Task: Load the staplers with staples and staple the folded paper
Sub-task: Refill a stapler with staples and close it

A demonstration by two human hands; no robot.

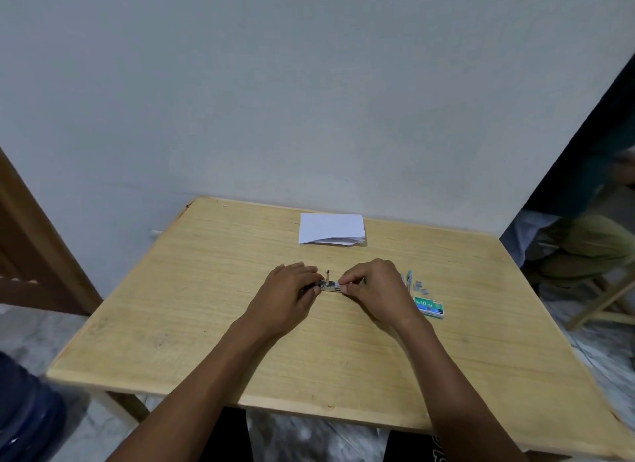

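From the head view, the stapler [328, 284] lies mid-table [206, 324], long axis left to right. The left hand [287, 289] grips its left end; the right hand [372, 288] fingers pinch a staple strip [343, 282] at its right end, seemingly lined up to slide leftward along the channel.

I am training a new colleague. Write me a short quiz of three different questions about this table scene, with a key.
1. True or false: the folded paper lies beyond both hands, untouched.
2. The green staple box lies nearest which hand? A) left hand B) right hand
3. Fill in: both hands meet at the small ______ on the table.

Key:
1. True.
2. B, the right hand, not the left hand.
3. Stapler; loose staple strips lie right of it.
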